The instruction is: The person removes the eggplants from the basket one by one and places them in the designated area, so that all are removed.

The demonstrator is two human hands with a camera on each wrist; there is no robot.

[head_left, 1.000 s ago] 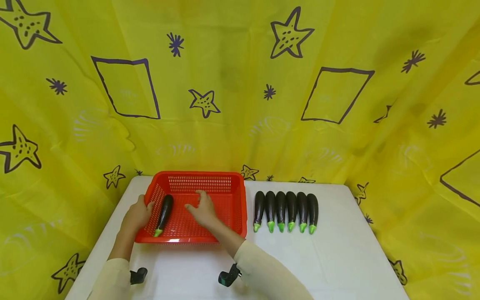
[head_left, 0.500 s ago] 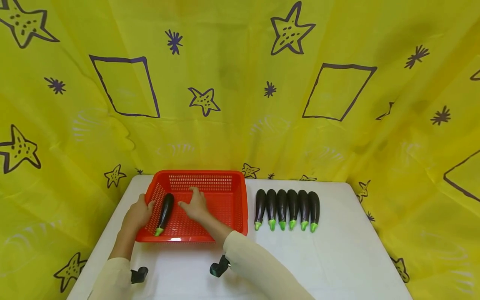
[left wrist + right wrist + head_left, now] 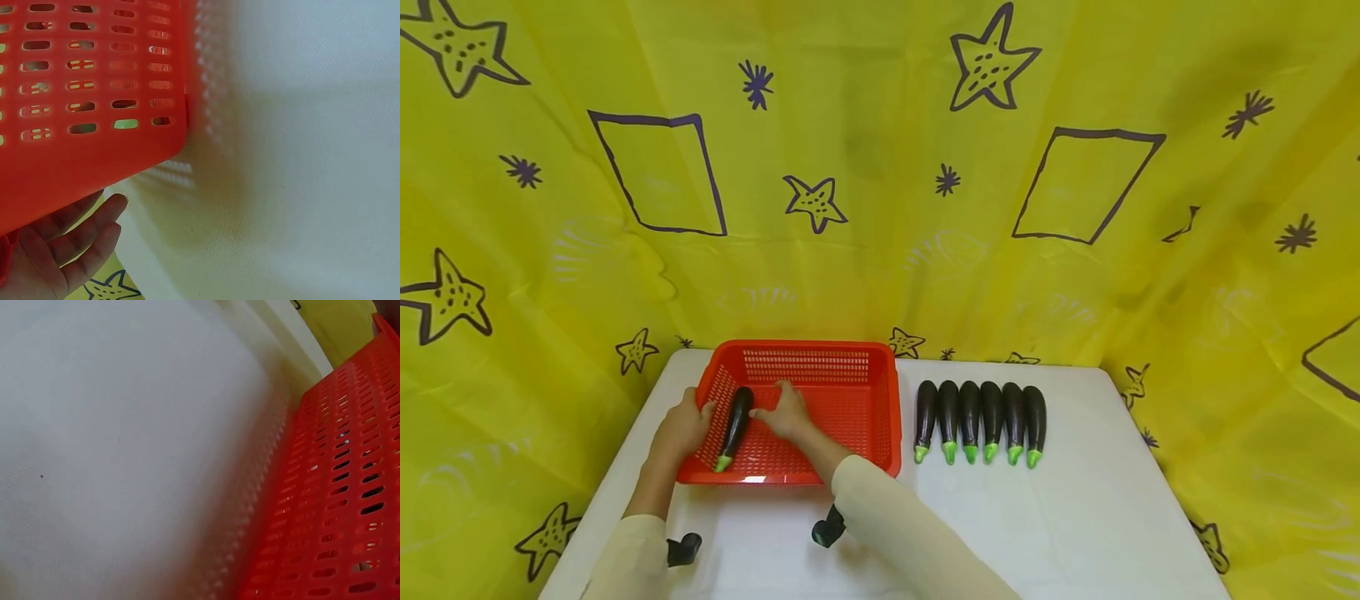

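Observation:
A red plastic basket (image 3: 850, 477) with slotted walls stands on the left part of the table. My left hand (image 3: 685, 427) grips its left rim, thumb on the inside; in the left wrist view its fingers (image 3: 94, 250) lie along the outside under the rim. One dark eggplant (image 3: 740, 417) with a green stem end lies inside, close to the left wall. Over the basket floor, just right of that eggplant, my right hand (image 3: 787, 414) hovers with fingers spread and its thumb tip near the eggplant's side. Nothing is held in it. The right wrist view shows only basket wall and table.
Several more eggplants (image 3: 970, 421) lie side by side in a row right of the basket, stems toward me. The white table (image 3: 1075, 533) backs onto a yellow curtain (image 3: 880, 275) with star drawings. Dark camera pieces (image 3: 683, 550) hang at both wrists.
My right hand has moved left inside the basket, nearer the lone eggplant. The left hand has stayed on the rim, and the eggplants have not moved.

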